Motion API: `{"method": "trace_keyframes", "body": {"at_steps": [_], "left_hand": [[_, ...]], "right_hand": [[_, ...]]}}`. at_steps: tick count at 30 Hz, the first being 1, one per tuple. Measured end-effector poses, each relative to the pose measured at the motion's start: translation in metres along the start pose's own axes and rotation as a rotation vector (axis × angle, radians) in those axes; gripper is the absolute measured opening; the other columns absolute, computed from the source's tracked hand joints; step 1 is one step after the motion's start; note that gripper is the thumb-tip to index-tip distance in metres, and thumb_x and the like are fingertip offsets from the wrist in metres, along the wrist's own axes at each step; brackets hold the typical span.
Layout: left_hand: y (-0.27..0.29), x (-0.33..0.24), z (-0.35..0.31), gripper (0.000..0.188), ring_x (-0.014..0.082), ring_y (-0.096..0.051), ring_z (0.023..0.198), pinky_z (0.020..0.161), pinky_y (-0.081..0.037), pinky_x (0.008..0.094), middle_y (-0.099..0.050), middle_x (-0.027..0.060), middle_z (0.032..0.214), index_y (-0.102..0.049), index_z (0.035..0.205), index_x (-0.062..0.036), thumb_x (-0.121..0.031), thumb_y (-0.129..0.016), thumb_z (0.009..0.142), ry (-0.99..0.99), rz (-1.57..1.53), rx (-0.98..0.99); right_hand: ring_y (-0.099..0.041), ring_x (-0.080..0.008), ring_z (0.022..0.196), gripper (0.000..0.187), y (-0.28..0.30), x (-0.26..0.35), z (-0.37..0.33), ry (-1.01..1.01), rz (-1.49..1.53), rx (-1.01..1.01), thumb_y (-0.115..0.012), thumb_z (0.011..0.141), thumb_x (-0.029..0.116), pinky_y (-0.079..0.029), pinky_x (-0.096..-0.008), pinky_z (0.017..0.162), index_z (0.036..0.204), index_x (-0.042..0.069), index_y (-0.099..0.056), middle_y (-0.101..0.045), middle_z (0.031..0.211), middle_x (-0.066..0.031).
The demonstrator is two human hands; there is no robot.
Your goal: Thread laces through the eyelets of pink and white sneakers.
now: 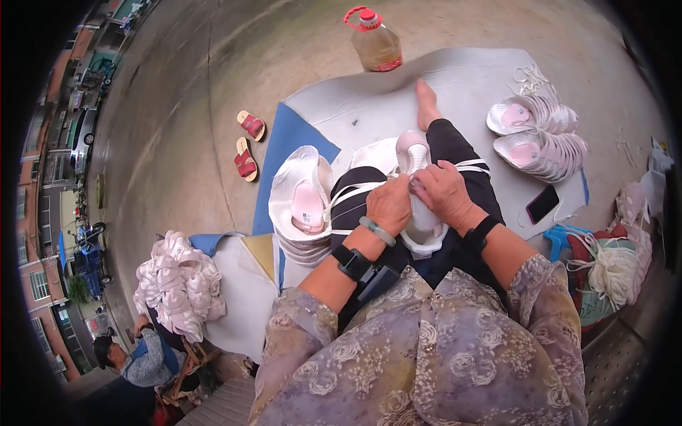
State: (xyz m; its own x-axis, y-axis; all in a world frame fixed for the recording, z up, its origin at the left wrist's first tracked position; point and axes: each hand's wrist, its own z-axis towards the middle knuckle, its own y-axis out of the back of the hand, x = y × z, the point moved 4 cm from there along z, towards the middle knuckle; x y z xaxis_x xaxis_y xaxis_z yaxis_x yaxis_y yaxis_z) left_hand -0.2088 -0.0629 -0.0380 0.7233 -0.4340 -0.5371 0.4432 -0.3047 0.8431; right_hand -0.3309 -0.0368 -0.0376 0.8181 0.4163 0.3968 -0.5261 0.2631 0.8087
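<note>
Between my knees stands a pink and white shoe (424,221), its pale pink end pointing away from me. My left hand (389,206) is closed at the shoe's left side, thumb and fingertips pressed together. From the right, my right hand (444,193) bends over the shoe, its fingers closed near the left fingertips. What the fingertips pinch is too small to make out. White straps cross both of my dark-trousered thighs. By my left knee is a stack of white shoe uppers (283,202), with a pink insole (307,206) in the top one.
Two nested rows of pink-white shoe uppers (554,150) lie right on the grey mat (341,106), above a phone (542,204). White laces (612,273) top a pile at right. A jug (376,46), red sandals (246,160), a pink-white bundle (181,284) and another person (145,358) are around.
</note>
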Motion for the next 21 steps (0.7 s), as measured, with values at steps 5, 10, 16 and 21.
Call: {"method": "trace_keyframes", "body": {"at_steps": [5, 10, 16, 21], "left_hand": [[0.002, 0.007, 0.0, 0.018, 0.0382, -0.057, 0.069, 0.061, -0.045, 0.0461, -0.059, 0.0195, 0.071, -0.052, 0.096, -0.0049, -0.01, -0.047, 0.079, -0.044, -0.068, -0.027], [0.005, -0.002, 0.002, 0.03, 0.0385, -0.058, 0.066, 0.06, -0.045, 0.0472, -0.059, 0.022, 0.069, -0.046, 0.107, -0.0023, -0.009, -0.046, 0.078, 0.055, -0.053, -0.047], [0.006, 0.003, -0.007, 0.047, 0.039, -0.058, 0.064, 0.059, -0.045, 0.0475, -0.059, 0.0224, 0.067, -0.034, 0.121, 0.0021, -0.01, -0.046, 0.078, 0.134, 0.039, 0.013], [-0.006, 0.01, -0.013, 0.055, 0.0383, -0.059, 0.066, 0.062, -0.046, 0.0461, -0.06, 0.0224, 0.07, -0.027, 0.126, 0.0036, -0.013, -0.048, 0.078, 0.188, 0.035, 0.045]], "right_hand": [[-0.054, -0.0241, 0.066, 0.014, -0.008, 0.009, 0.004, -0.015, -0.033, 0.021, -0.062, 0.073, 0.018, -0.04, -0.0351, 0.069, 0.077, 0.009, -0.052, -0.049, 0.068, -0.008], [-0.052, -0.0244, 0.066, 0.004, 0.005, 0.021, 0.005, -0.019, -0.155, 0.111, -0.054, 0.074, 0.013, -0.039, -0.0365, 0.07, 0.073, 0.009, -0.052, -0.049, 0.068, -0.0078], [-0.046, -0.0261, 0.066, 0.012, 0.104, 0.01, -0.067, 0.009, 0.106, 0.114, -0.056, 0.071, 0.008, -0.037, -0.0415, 0.073, 0.068, 0.007, -0.046, -0.044, 0.07, -0.0077], [-0.046, -0.0302, 0.068, 0.01, 0.185, -0.094, -0.289, -0.561, -0.331, 0.295, -0.054, 0.07, 0.009, -0.032, -0.0404, 0.064, 0.066, 0.006, -0.045, -0.044, 0.069, -0.0102]]}}
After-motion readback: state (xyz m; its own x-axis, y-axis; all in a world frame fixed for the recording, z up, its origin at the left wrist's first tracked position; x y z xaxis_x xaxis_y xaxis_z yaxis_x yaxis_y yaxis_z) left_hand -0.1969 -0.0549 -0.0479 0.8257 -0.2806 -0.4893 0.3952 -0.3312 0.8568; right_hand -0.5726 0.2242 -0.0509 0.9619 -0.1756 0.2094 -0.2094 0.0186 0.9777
